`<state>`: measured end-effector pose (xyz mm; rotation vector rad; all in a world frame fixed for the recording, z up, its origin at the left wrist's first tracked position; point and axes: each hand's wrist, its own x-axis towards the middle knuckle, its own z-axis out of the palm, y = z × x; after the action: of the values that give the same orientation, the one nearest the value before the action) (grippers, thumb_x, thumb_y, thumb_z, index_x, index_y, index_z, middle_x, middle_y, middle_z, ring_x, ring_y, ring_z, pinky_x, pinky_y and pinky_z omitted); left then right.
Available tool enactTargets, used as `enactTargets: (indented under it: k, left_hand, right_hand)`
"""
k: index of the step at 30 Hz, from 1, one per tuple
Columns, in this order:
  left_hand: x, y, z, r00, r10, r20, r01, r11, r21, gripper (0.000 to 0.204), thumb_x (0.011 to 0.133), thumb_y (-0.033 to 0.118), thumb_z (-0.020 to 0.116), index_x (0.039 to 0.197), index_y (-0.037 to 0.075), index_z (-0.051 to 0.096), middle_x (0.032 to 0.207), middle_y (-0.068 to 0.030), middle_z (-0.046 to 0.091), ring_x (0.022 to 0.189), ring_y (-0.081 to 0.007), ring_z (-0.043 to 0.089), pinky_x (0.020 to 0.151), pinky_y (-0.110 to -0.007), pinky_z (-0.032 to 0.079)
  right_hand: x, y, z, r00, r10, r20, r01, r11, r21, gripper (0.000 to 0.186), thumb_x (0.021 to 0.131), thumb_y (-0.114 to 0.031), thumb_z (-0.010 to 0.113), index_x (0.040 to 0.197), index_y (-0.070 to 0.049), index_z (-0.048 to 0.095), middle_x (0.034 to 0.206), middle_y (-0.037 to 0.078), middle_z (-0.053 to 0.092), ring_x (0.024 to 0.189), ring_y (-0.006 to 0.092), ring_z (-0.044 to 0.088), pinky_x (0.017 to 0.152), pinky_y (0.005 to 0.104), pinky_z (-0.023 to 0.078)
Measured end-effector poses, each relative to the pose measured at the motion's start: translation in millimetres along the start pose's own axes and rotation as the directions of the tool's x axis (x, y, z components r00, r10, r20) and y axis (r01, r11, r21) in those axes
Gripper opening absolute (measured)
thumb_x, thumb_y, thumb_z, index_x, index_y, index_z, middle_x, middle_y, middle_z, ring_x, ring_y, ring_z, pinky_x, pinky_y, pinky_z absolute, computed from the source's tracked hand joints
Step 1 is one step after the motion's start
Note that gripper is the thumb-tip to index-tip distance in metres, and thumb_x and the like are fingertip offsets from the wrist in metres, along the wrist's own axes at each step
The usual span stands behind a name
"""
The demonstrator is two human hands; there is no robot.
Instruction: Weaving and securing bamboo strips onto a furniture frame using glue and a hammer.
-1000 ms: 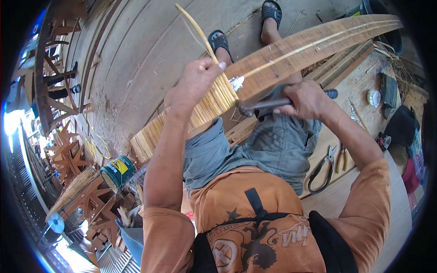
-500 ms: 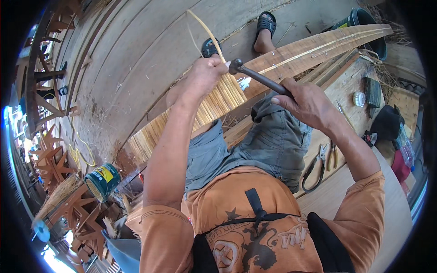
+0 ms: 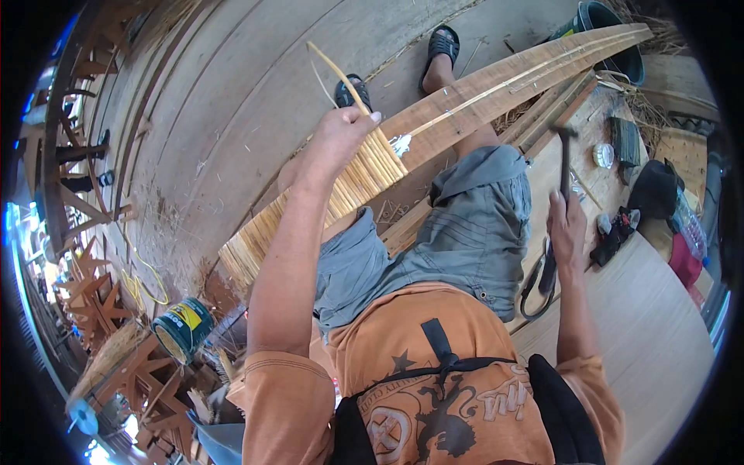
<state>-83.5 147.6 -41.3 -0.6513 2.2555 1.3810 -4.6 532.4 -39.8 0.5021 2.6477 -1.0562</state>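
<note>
Workshop floor of grey concrete [image 3: 232, 85], littered with straw and shavings, with a pale wooden platform [image 3: 659, 310] at the person's right; wooden frames [image 3: 85, 287] stacked at the far left, a green paint can [image 3: 182, 329] near them. Seated person in orange shirt and grey shorts, sandalled feet on the concrete. Long wooden board [image 3: 527, 74] running diagonally from upper right down across the lap, its lower part covered by a panel of thin bamboo slats [image 3: 310, 213] laid side by side. Left hand [image 3: 341, 136] resting on the upper edge of the slat panel, fingers closed around a single thin bamboo strip [image 3: 333, 70] that curves up and away over the floor. Right hand [image 3: 567, 229] well apart from the board, out over the platform, fingers wrapped around the handle of a hammer [image 3: 564, 159] whose head points up and away from the body. Pliers [image 3: 539, 279] lying on the platform just beside the right wrist; a dark bag [image 3: 655, 190] and a small round tin [image 3: 603, 155] farther out; a dark bucket [image 3: 612, 23] beyond the board's far end.
</note>
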Motion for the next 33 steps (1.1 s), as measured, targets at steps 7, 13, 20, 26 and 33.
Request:
enactTargets:
  k: [7, 13, 20, 26, 33]
  left_hand:
    - [-4.0, -10.4, 16.3, 0.921, 0.264, -0.287, -0.234, 0.963, 0.134, 0.028, 0.089, 0.026, 0.066, 0.097, -0.001, 0.066, 0.09, -0.0136, 0.07, 0.074, -0.0241, 0.067, 0.072, -0.035, 0.052]
    - [-8.1, -10.2, 8.8, 0.991, 0.111, -0.074, -0.094, 0.975, 0.202, 0.039, 0.094, 0.033, 0.058, 0.084, -0.005, 0.059, 0.076, -0.0172, 0.063, 0.069, -0.0264, 0.06, 0.07, -0.04, 0.047]
    - [1.0, -13.6, 4.1, 0.989, 0.086, 0.122, -0.107, 0.979, 0.176, 0.049, 0.1, 0.041, 0.049, 0.086, -0.005, 0.06, 0.071, -0.0115, 0.058, 0.065, -0.0187, 0.05, 0.067, -0.035, 0.045]
    - [-2.9, -11.8, -3.4, 0.986, -0.039, 0.164, 0.009, 0.983, 0.183, 0.048, 0.099, 0.041, 0.048, 0.096, -0.004, 0.063, 0.076, -0.0161, 0.063, 0.07, -0.024, 0.061, 0.073, -0.038, 0.047]
    - [-5.6, 0.5, -15.9, 0.908, -0.064, 0.415, 0.006, 0.99, 0.141, 0.045, 0.093, 0.039, 0.063, 0.113, -0.002, 0.066, 0.083, -0.0109, 0.07, 0.075, -0.0147, 0.066, 0.07, -0.031, 0.05]
  right_hand:
    - [-88.2, 102.1, 0.7, 0.944, -0.166, -0.286, -0.03, 0.819, -0.573, 0.044, 0.095, -0.018, 0.058, 0.132, 0.005, 0.05, 0.126, 0.023, 0.056, 0.117, 0.0292, 0.057, 0.093, 0.0385, 0.047]
    - [-76.7, 2.9, 54.1, 0.979, -0.184, 0.09, 0.15, 0.944, 0.292, 0.036, 0.093, -0.008, 0.056, 0.128, -0.001, 0.054, 0.122, 0.01, 0.058, 0.108, 0.0198, 0.056, 0.095, 0.0314, 0.045]
    - [-5.2, -72.7, 194.8, 0.865, -0.442, 0.237, 0.309, 0.841, 0.444, 0.031, 0.095, -0.013, 0.056, 0.122, 0.003, 0.055, 0.112, 0.019, 0.061, 0.102, 0.0314, 0.06, 0.092, 0.0389, 0.046]
    - [3.3, -74.1, 194.8, 0.624, -0.278, 0.73, -0.298, 0.779, 0.552, 0.026, 0.102, -0.019, 0.049, 0.112, 0.003, 0.058, 0.084, 0.004, 0.055, 0.074, 0.0109, 0.049, 0.066, 0.0279, 0.042]
    - [-16.2, -86.6, 174.9, 0.697, -0.343, 0.63, -0.374, 0.576, 0.727, 0.04, 0.1, -0.041, 0.055, 0.092, -0.002, 0.057, 0.075, -0.004, 0.047, 0.066, 0.0062, 0.04, 0.059, 0.0226, 0.035]
